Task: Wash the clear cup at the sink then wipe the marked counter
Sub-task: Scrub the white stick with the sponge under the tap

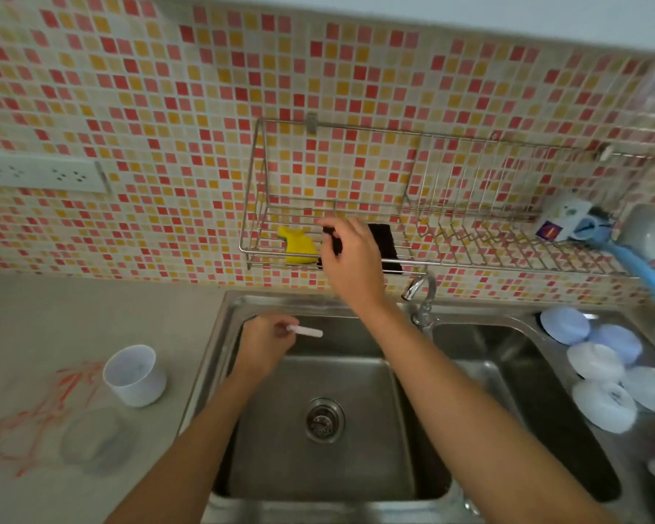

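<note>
Right hand (350,255) up at the rack (265,206), pinching a dark sponge (333,240). Left hand (265,336) gripping a white stick (306,330) over the sink (356,391). Clear cup (95,444) sat on the red-marked tabletop (35,327). No readable labels.

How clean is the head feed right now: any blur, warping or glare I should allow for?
Head view: dim, even light; strong wide-angle bending of the wire rack and wall tiles; right hand slightly motion-blurred at the black sponge; clear cup faint and soft; mild sheen on the sink rim.

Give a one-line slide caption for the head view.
Right hand pinches a dark scouring pad at the wall rack; left hand holds a white marker over the sink.
</note>
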Demonstrator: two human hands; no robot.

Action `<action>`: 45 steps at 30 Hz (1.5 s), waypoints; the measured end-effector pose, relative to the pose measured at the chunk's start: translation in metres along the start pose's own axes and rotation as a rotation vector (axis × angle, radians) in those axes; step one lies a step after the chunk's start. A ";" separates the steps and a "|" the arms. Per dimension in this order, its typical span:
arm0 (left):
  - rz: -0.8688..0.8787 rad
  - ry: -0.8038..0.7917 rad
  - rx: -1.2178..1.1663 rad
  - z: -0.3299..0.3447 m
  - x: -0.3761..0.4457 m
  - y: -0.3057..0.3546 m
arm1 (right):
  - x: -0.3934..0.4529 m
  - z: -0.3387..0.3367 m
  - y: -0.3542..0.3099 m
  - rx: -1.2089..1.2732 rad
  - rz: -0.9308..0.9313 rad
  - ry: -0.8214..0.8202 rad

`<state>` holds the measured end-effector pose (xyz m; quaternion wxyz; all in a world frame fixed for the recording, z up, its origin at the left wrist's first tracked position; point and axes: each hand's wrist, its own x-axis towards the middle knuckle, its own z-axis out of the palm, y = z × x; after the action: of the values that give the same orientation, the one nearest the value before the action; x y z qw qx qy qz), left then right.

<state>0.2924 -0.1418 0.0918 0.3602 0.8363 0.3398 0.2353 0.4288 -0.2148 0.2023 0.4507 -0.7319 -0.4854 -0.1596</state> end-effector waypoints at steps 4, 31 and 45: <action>-0.053 0.081 -0.045 -0.002 0.002 0.005 | 0.047 0.037 0.014 -0.118 0.124 -0.426; -0.094 0.023 -0.342 0.025 0.001 0.010 | -0.117 0.015 0.055 -0.034 0.235 -0.126; -0.073 0.066 -0.309 0.030 -0.016 0.027 | -0.140 0.016 0.045 -0.124 0.121 -0.126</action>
<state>0.3114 -0.1806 0.0910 0.4815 0.7498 0.3416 0.2988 0.3970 -0.2870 0.0768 0.3821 -0.7948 -0.4571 -0.1155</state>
